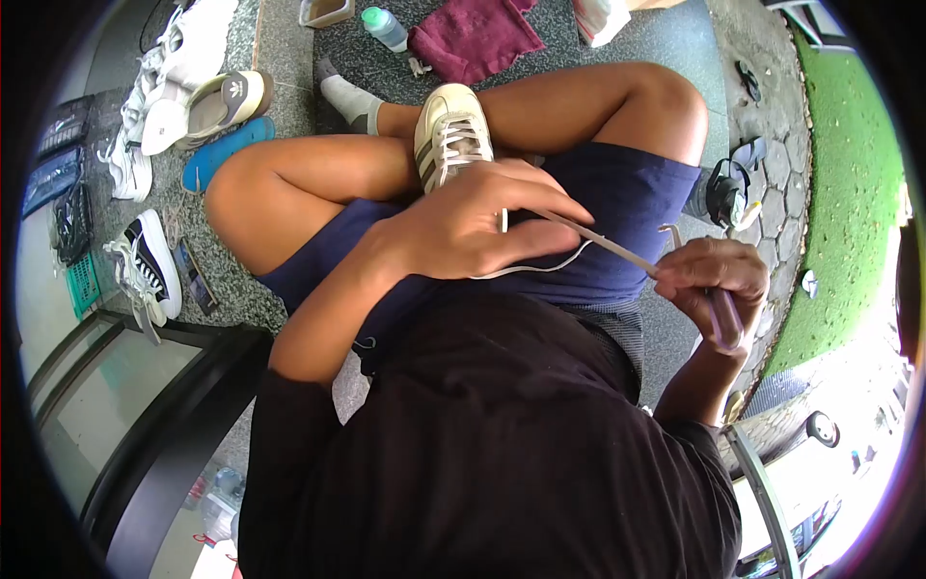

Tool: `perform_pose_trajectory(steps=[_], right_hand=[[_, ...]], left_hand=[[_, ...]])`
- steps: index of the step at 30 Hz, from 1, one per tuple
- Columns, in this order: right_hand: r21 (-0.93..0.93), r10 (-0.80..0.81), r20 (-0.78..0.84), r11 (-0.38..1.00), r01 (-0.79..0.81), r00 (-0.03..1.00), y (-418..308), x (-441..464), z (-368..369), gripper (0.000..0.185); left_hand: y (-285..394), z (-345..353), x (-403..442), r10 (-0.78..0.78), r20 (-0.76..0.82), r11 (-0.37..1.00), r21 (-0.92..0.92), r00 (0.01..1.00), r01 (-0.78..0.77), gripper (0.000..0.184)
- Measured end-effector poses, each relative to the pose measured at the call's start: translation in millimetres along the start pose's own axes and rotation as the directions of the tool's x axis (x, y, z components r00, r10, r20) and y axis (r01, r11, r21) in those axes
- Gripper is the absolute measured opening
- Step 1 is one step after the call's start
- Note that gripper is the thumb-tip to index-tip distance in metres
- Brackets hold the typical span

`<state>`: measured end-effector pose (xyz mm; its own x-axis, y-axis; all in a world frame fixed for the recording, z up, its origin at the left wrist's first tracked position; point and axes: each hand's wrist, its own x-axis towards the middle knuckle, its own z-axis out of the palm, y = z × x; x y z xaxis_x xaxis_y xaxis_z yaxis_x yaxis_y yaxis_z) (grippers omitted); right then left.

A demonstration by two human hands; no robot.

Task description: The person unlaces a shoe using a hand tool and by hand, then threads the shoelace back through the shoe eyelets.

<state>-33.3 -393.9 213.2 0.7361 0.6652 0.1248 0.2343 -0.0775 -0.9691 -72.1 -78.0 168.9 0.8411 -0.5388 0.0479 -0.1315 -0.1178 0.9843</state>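
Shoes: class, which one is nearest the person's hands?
The cream lace-up shoe with dark side stripes, just beyond the left hand. The black sneaker and pale shoes lie farther off, on the person's left.

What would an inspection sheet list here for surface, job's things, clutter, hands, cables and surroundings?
Surface: speckled grey stone floor.
Job's things: cream striped lace-up sneaker; translucent purple-handled tool; thin white cord, slack.
Clutter: maroon cloth, teal-capped clear plastic bottle, black-and-white canvas sneaker.
Hands: left hand at the cream sneaker, exact grip hidden; right hand closed on the tool.
Cables: nothing clearly identifiable.
Surroundings: grey hexagonal paving and green ground at right.
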Motion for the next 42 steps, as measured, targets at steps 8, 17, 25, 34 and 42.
perform_pose_trajectory(steps=[8,17,25,34,42], right_hand=[[-0.077,0.122,-0.050,0.989,-0.126,0.991,-31,-30,-12,0.014],[-0.102,0.249,-0.040,0.963,-0.251,0.968,-15,-24,-1,0.015],[-0.091,0.121,0.355,0.991,-0.094,0.927,2,34,49,0.035],[-0.058,0.192,0.396,0.981,-0.185,0.898,15,56,75,0.018],[0.001,0.307,0.395,0.942,-0.334,0.866,34,72,84,0.018]], left_hand=[[40,44,28,0.091,-0.035,0.973,-0.210,0.995,-0.096,0.013],[36,60,-62,0.197,-0.376,0.941,0.331,0.905,-0.068,0.028],[25,27,-63,0.036,-0.236,0.974,0.227,0.971,0.019,0.045],[-10,25,-60,-0.344,0.134,0.663,-0.666,0.930,0.341,0.028],[-29,19,-72,-0.331,-0.102,0.874,-0.407,0.938,0.264,0.015]])
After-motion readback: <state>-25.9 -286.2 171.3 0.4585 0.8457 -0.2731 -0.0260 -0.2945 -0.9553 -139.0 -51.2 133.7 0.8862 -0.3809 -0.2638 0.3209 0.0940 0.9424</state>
